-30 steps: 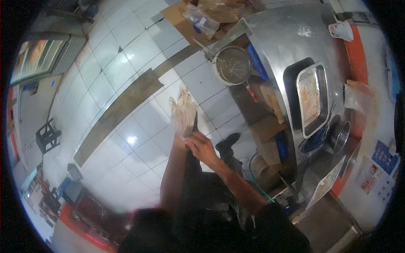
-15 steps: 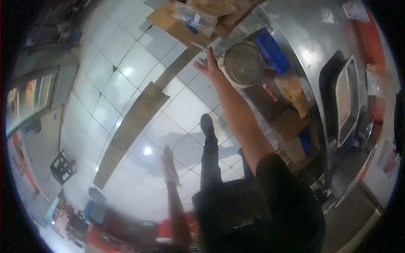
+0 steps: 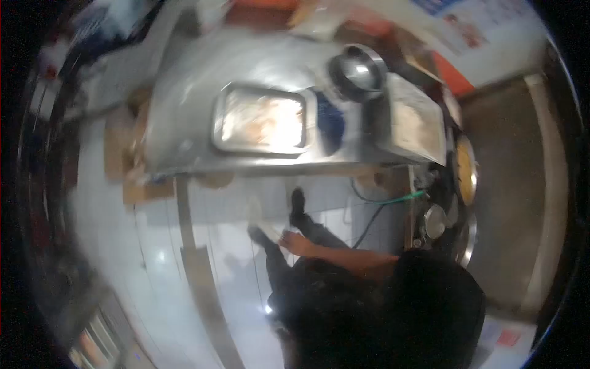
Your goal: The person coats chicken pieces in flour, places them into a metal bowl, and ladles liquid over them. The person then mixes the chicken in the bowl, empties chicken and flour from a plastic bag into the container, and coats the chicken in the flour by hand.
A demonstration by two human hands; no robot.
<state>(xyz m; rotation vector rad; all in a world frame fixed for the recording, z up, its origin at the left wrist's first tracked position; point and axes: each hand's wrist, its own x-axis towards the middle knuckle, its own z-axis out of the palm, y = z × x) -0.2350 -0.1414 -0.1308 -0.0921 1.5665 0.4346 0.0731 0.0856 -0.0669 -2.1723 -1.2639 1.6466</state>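
Observation:
In the head view my right hand [image 3: 297, 243] is low in front of my body, below the near edge of the steel table [image 3: 184, 123]. Its fingers look closed round a thin, pale, elongated item [image 3: 265, 224] that points up and left; blur hides what kind it is. No left hand shows. On the table, a rectangular metal tray [image 3: 218, 120] holds something pale and shiny. A dark blue item [image 3: 330, 123] lies to its right.
Right of the tray are a metal bowl [image 3: 362, 67] and a container of pale powder [image 3: 387, 117]. A round pan [image 3: 474, 184] with yellow contents and a green hose [image 3: 405, 198] are farther right. Cardboard [image 3: 147, 192] lies at the left, beside the tiled floor.
The view has swung toward the steel table and its tray. My right hand has drawn back from beside the round bucket to near my body. My gloved left hand has left the view.

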